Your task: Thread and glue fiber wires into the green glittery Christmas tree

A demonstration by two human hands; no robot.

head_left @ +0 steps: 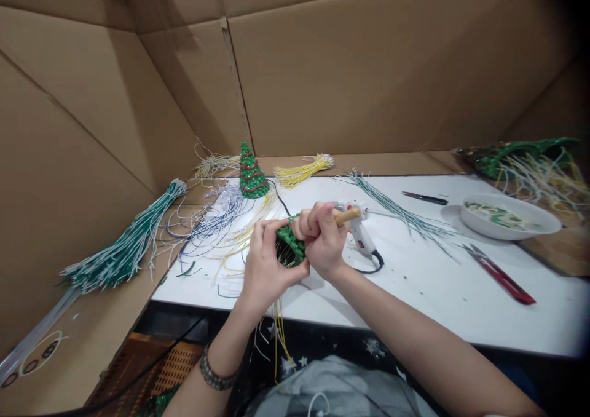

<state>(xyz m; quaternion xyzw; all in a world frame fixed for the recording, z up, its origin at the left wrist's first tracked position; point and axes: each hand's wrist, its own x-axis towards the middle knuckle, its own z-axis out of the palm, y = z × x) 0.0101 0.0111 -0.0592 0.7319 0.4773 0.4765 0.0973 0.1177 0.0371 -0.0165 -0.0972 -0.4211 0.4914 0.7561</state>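
Note:
My left hand (266, 263) is closed around a small green beaded cone (289, 243), held over the near edge of the white table (415, 281). Thin yellow wires (278, 334) hang down from the cone. My right hand (321, 237) is closed on a wooden-handled tool (348, 215) and presses against the same cone. Both hands touch each other at the cone.
A finished green beaded tree (251, 174) stands at the back. A white glue gun (361, 229) lies just behind my hands. Wire bundles: green-white (124, 251), yellow (302, 171), blue-white (216, 214). A white bowl (509, 217), red cutters (500, 275) and black tweezers (424, 198) lie right. Cardboard walls surround.

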